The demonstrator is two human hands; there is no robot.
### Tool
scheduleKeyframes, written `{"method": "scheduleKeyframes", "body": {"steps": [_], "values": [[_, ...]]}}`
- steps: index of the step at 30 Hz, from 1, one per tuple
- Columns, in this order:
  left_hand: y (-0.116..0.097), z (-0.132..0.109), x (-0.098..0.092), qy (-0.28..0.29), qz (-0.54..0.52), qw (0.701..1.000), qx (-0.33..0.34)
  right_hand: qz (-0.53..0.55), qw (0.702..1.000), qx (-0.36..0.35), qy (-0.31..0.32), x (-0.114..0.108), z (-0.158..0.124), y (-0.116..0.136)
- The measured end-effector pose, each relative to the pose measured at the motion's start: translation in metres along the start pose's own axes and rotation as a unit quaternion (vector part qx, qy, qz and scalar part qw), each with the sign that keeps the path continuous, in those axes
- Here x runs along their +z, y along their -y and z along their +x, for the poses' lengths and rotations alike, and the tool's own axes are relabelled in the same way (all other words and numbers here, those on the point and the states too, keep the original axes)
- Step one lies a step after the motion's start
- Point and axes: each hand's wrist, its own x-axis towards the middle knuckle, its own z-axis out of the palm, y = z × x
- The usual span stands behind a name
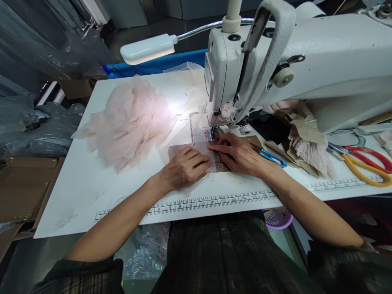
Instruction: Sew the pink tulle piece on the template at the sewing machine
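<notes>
Head view: both hands lie on a small sheer fabric piece (200, 148) that sits flat on the white table (76, 183), just in front of the sewing machine (306, 61), with its far edge at the machine's presser foot (216, 133).

The left hand (183, 167) rests palm down on the near left part of the piece, in front of the machine's head. Its fingers (199, 161) are stretched out, held close together and pressed flat on the cloth.

The right hand (240, 155) also lies palm down, just in front of the presser foot. Its fingertips (221, 148) are drawn together and press the cloth's edge, touching the left hand's fingertips.

Blue thread snips (272, 158) stick out from under the right hand's outer edge, in front of the machine's arm. Whether that hand grips them cannot be told.

To the left of the machine, a loose pile of pale pink tulle (128, 122) lies on the table, lit by the gooseneck lamp (147, 49) above it. Under the machine's arm there are beige cloth scraps (306, 139). To the right of them lie 2 pairs of scissors, 1 with red handles (372, 156) and 1 with yellow handles (367, 173). A printed ruler (214, 201) runs along the table's near edge, in front of the machine.
</notes>
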Motion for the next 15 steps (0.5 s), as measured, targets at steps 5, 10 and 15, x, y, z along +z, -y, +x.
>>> {"method": "scheduleKeyframes", "body": {"steps": [5, 10, 15], "values": [[0.001, 0.000, 0.001, 0.011, 0.011, 1.000, 0.013, 0.003, 1.000, 0.011, 0.011, -0.005, 0.002, 0.003], [0.000, 0.000, 0.000, 0.021, 0.006, 1.000, 0.014, 0.034, 0.998, 0.018, 0.053, -0.023, 0.008, -0.001], [-0.001, 0.002, -0.003, 0.036, 0.004, 0.999, 0.001, 0.052, 0.998, 0.025, 0.039, -0.023, 0.002, -0.005]]}}
